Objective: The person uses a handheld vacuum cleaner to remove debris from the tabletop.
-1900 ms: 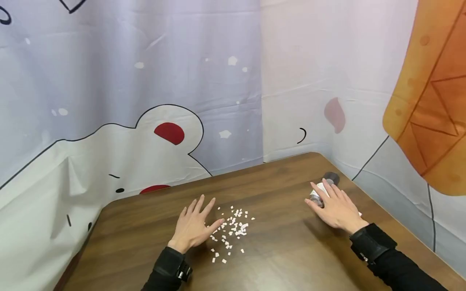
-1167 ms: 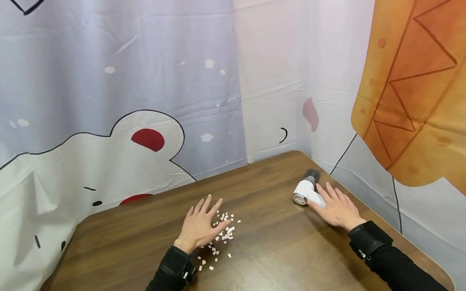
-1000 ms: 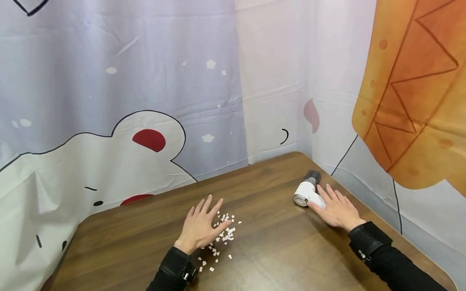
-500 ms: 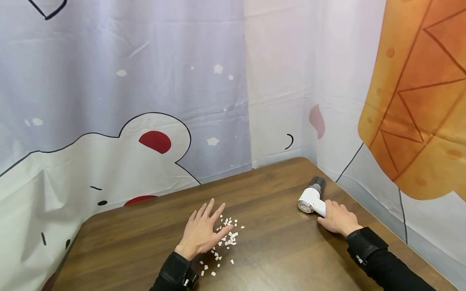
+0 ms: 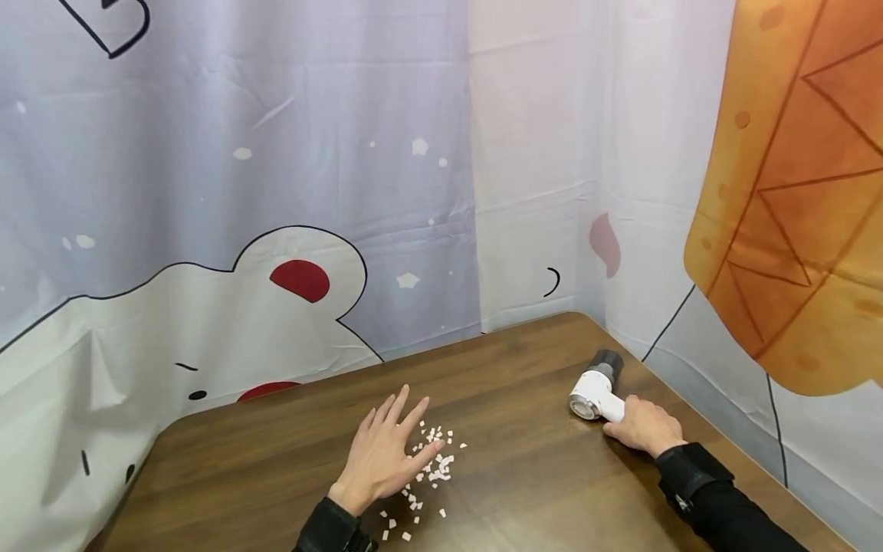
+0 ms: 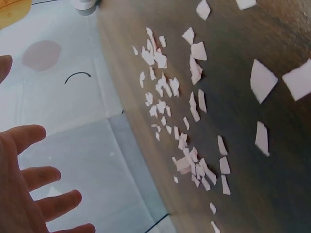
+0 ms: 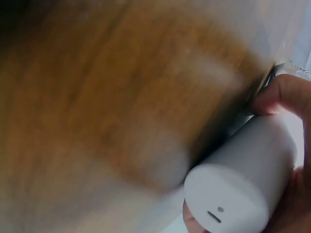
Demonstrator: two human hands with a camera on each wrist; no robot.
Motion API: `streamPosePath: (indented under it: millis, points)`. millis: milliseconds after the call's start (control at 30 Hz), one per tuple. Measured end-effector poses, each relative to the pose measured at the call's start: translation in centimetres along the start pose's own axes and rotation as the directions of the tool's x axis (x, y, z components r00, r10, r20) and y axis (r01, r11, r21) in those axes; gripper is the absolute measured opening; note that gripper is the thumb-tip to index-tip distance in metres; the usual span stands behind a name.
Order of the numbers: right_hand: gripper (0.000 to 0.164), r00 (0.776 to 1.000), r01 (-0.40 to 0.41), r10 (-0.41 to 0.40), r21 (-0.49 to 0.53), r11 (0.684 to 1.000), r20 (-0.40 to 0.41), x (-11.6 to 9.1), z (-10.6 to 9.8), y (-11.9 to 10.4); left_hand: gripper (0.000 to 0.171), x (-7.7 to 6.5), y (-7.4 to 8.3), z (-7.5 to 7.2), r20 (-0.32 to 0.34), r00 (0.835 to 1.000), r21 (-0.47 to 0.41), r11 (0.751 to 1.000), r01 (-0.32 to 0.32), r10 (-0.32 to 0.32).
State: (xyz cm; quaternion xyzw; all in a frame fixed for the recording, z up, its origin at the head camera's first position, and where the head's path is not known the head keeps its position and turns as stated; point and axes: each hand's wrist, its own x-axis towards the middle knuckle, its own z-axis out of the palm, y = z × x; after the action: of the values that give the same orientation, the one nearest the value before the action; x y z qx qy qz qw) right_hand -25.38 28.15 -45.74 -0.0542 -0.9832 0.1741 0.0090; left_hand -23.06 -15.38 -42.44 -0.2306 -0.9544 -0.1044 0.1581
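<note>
In the head view a small white handheld vacuum cleaner [image 5: 590, 389] with a dark nozzle lies on the wooden table at the right. My right hand [image 5: 646, 426] grips its handle. The right wrist view has the handle's white end [image 7: 226, 194] close up, thumb and fingers curled round it. My left hand [image 5: 379, 458] is held beside a scatter of white paper scraps [image 5: 436, 468], its fingers straight and spread, holding nothing. Part of the scatter is hidden behind it. The left wrist view has the fingers [image 6: 41, 177] apart from the scraps [image 6: 163, 92].
The brown wooden table [image 5: 510, 383] has a rounded far corner at the right. Printed curtains [image 5: 414, 176] hang along its back and right edges.
My right hand has gone from open fingers over the vacuum cleaner to curling round its handle. The left hand stays by the scraps, fingers spread. The head view has shifted.
</note>
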Motion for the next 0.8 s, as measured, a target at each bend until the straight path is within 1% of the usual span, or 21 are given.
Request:
streamPosePath:
  millis: [133, 267, 400, 533, 700, 800]
  points:
    - [0.045, 1.0, 0.005, -0.005, 0.004, 1.0, 0.027, 0.2, -0.2, 0.1, 0.072, -0.3, 0.2, -0.4, -0.008, 1.0, -0.013, 1.0, 0.014, -0.014]
    - [0.037, 0.999, 0.019, -0.019, -0.014, 1.0, 0.03, 0.3, -0.4, 0.2, 0.071, -0.5, 0.4, -1.0, -0.04, 0.999, -0.021, 1.0, 0.001, -0.002]
    - [0.029, 0.999, 0.045, -0.045, -0.054, 0.998, -0.009, 0.1, -0.5, 0.5, 0.068, -0.5, 0.4, -1.3, -0.086, 0.996, -0.018, 1.0, -0.021, 0.019]
    - [0.024, 0.997, 0.055, -0.059, -0.076, 0.996, -0.056, 0.1, -0.6, 0.9, 0.067, -0.8, 0.2, -1.5, -0.109, 0.994, -0.016, 1.0, -0.016, 0.014]
    - [0.026, 0.992, 0.054, -0.062, -0.076, 0.996, -0.106, -0.1, -0.9, 0.9, 0.068, -1.2, -0.3, -1.9, -0.12, 0.993, -0.009, 1.0, -0.002, 0.001]
    - [0.03, 0.99, 0.059, -0.068, -0.069, 0.996, -0.125, -0.2, -1.5, 0.5, 0.068, -1.3, -0.6, -2.1, -0.122, 0.992, 0.004, 1.0, 0.0, 0.001]
